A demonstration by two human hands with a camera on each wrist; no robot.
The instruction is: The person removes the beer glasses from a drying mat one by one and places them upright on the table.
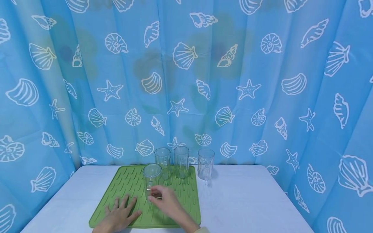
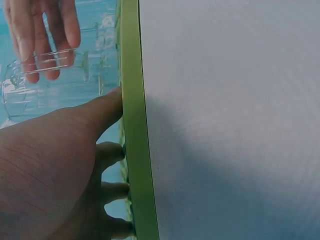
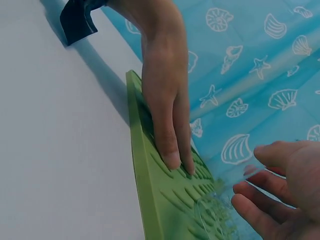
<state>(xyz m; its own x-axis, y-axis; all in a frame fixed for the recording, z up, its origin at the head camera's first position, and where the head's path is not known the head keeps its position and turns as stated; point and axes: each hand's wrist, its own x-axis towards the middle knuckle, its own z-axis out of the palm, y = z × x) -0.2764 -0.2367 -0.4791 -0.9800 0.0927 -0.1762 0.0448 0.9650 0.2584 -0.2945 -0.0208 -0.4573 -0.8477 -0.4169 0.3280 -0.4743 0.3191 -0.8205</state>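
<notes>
On the green ridged mat (image 1: 131,184) my left hand (image 1: 118,215) rests with its fingers spread, close to the mat's front left part. In the left wrist view the thumb of the left hand (image 2: 55,165) touches the mat near its edge. My right hand (image 1: 167,200) holds the lower part of a clear drinking glass (image 1: 152,176), thumb on the near side and fingers on the far side. Seen through the glass (image 2: 55,95) are fingertips of the right hand (image 2: 47,35). In the right wrist view, thumb and fingers of the right hand (image 3: 280,190) curve towards each other.
Two more clear glasses, a left one (image 1: 162,158) and a right one (image 1: 182,161), stand at the mat's back edge. Another glass (image 1: 205,165) stands right of the mat on the white table (image 1: 239,200). A blue shell-print curtain (image 1: 186,81) hangs behind.
</notes>
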